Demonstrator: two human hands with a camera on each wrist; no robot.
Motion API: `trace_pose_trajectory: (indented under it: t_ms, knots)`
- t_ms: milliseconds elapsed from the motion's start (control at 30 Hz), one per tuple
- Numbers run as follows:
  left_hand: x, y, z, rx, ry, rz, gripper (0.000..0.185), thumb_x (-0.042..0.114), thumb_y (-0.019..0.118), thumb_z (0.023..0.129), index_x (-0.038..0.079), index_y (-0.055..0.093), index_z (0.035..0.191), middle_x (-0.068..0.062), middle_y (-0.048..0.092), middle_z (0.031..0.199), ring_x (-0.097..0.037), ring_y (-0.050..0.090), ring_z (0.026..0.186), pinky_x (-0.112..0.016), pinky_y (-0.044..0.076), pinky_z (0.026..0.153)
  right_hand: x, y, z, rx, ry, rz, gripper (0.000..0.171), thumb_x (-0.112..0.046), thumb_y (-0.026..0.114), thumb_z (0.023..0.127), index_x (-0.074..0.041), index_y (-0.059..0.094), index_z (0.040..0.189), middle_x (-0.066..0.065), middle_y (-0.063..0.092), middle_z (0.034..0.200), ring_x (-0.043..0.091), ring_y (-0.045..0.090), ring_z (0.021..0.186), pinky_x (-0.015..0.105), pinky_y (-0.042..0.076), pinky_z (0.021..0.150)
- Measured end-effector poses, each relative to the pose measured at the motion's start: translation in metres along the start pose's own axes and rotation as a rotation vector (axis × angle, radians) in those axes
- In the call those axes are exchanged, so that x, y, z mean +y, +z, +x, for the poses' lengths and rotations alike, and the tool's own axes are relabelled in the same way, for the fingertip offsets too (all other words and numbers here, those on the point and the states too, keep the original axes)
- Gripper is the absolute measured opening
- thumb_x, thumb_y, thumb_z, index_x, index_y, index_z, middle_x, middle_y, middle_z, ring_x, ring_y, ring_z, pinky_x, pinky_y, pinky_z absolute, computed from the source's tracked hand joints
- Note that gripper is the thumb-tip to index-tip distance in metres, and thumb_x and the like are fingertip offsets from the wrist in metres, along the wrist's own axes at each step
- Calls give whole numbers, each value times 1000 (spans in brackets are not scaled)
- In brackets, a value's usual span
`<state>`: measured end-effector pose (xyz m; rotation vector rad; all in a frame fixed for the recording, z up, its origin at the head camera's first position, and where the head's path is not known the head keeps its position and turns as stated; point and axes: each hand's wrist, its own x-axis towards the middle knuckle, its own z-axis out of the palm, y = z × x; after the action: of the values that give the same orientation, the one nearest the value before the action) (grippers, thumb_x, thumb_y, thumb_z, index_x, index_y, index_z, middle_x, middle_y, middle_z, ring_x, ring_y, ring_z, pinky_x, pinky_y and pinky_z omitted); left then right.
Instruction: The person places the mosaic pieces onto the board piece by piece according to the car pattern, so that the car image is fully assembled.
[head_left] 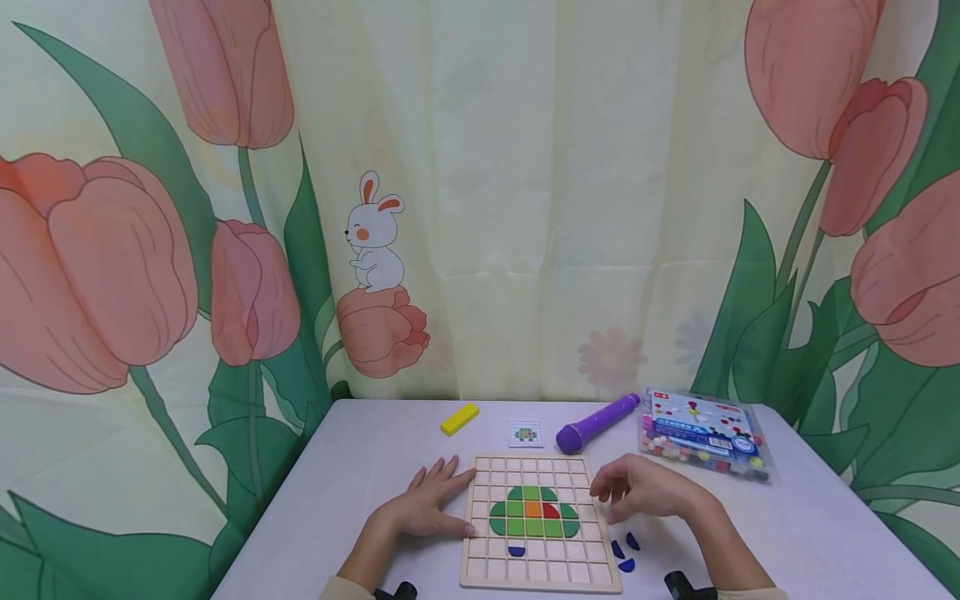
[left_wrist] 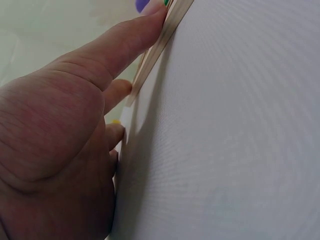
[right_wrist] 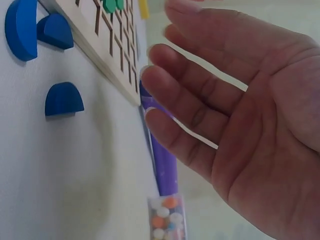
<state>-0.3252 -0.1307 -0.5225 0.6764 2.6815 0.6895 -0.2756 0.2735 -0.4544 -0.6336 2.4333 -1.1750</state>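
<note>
Head view: board (head_left: 542, 575) at 6 o'clock on table (head_left: 360, 500); left hand (head_left: 431, 504) flat at its 9 o'clock edge, fingers straight. Right hand (head_left: 637, 487) hovers at 3 o'clock, fingers loosely bent, empty. Blue pieces (head_left: 625, 552) at board's 4 o'clock.

Left wrist: thumb (left_wrist: 120, 42) touches board (left_wrist: 160, 42) edge.

Right wrist: hand (right_wrist: 240, 115) relaxed, empty; blue pieces (right_wrist: 62, 99) at 9 o'clock, pen (right_wrist: 164, 160) behind the fingers.
</note>
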Motion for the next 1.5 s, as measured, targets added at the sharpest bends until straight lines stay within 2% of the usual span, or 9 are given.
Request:
trace_pose_trajectory:
  t_ms: [233,433,533,767,1067,1500]
  knots:
    - [1,-1,-1,0,2,4,99,70,77,78,33,39,161,-12,19,175,-37,7,163,-67,3,128,7,1,0,-67,39,-26,22,-3,85,80,-6,76,101,8,69,89,17,56,79,25,45,66]
    - [1,-1,-1,-4,-9,2,99,70,77,78,33,39,161,-12,19,175,-37,6,163,-67,3,128,13,3,-2,-116,136,-18,25,0,89,76,-7,76,96,4,66,83,17,57,78,30,44,71]
    - [0,-1,-1,-4,-10,0,99,70,77,78,33,39,161,-12,19,175,-37,6,163,-67,3,128,13,4,-2,-120,149,-26,24,0,90,75,-7,76,93,3,64,80,17,56,76,30,44,69]
    - [-1,-1,0,-1,-7,-4,98,70,77,78,34,40,161,-13,19,174,-37,6,163,-67,2,128,14,8,0,-123,146,-54,23,2,89,73,-6,74,89,2,62,76,17,53,72,26,41,63]
    - [-2,-1,2,-3,-3,-7,100,73,76,77,35,39,161,-11,18,175,-37,5,163,-66,2,128,14,12,3,-120,179,-103,23,1,89,73,-8,73,85,0,59,74,15,53,71,25,40,63]
    - [-1,0,1,-6,-13,-7,99,70,78,78,33,40,161,-13,19,174,-37,6,163,-66,2,128,14,12,4,-31,192,-176,18,3,84,79,-10,73,82,1,63,72,17,54,70,27,41,62]
